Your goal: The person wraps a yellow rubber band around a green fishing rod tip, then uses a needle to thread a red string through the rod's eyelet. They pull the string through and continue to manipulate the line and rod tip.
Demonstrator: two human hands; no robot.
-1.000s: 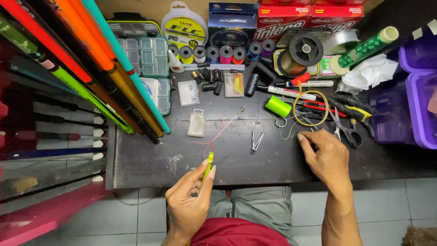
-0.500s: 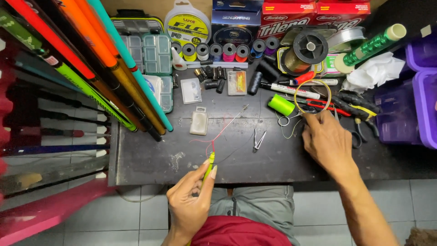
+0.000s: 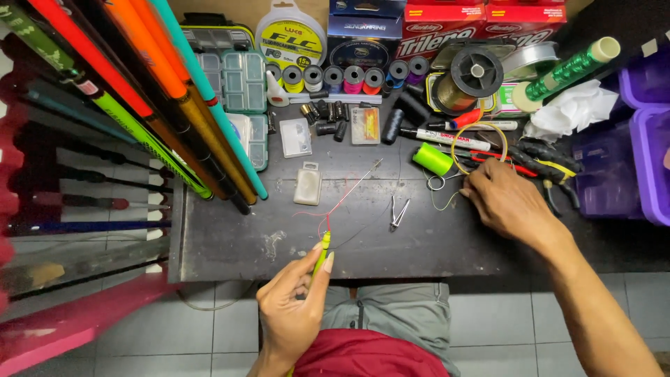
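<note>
My left hand (image 3: 292, 307) is closed around a slim yellow-green float (image 3: 322, 253) at the near edge of the dark table (image 3: 230, 237). A thin red line (image 3: 342, 199) runs from the float's tip up across the table. My right hand (image 3: 508, 202) rests palm down on the right part of the table, its fingers by a small metal ring (image 3: 435, 183) and a bright green thread spool (image 3: 433, 159). Whether its fingers grip anything is hidden. Small metal clippers (image 3: 398, 211) lie between the two hands.
Coloured fishing rods (image 3: 139, 98) slant across the left side. A clear tackle box (image 3: 241, 84), line spools (image 3: 363, 75), boxes, markers and pliers (image 3: 544, 164) crowd the back. Purple bins (image 3: 645, 132) stand at the right. A small clear case (image 3: 307, 183) lies mid-table.
My right hand has slid up and to the right, from the table's near edge toward the ring and green spool. My left hand has kept its hold on the float.
</note>
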